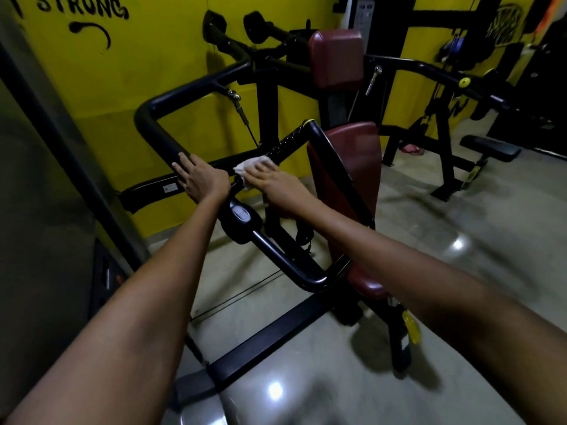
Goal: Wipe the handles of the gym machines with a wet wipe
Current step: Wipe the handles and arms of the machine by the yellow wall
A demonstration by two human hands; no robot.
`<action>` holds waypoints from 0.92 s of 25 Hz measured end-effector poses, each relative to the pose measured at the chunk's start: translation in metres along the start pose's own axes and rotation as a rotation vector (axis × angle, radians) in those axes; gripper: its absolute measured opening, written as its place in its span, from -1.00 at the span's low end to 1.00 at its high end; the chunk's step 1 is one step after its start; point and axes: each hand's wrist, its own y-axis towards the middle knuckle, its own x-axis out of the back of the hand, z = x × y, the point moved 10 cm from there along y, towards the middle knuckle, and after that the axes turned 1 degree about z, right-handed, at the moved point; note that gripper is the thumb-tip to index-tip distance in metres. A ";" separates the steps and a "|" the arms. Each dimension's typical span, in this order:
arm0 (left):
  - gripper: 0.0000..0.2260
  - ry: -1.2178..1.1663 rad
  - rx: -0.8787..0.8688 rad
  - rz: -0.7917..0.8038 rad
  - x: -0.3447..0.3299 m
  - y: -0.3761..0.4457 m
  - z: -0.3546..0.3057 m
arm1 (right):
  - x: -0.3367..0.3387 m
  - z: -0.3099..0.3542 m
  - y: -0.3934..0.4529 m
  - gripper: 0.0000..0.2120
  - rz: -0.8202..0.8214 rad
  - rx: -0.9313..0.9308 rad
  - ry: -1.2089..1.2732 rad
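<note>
A black gym machine with maroon pads stands in front of me. Its left arm bends into a black handle bar (159, 130) that runs toward me. My left hand (201, 177) grips that bar where it meets a crossbar. Just to the right, my right hand (270, 177) presses a white wet wipe (250, 165) against the textured grip (291, 139) that slopes up toward the seat back; its fingers curl over the wipe. Most of the wipe is hidden under the hand.
The maroon seat back (352, 167) and headrest (336, 56) stand right of the handle. A grey-capped pivot (241, 213) sits under my wrists. A yellow wall (147, 56) is behind, a dark frame post (61, 142) at left, another machine and bench (491, 148) at right.
</note>
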 end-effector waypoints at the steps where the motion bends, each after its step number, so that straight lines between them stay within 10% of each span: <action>1: -0.50 -0.002 -0.001 0.000 0.000 0.000 0.000 | -0.004 0.004 -0.003 -0.28 0.010 0.043 -0.019; 23: -0.54 -0.004 0.001 -0.008 0.001 -0.001 -0.001 | -0.014 -0.017 0.011 -0.29 -0.015 0.044 -0.096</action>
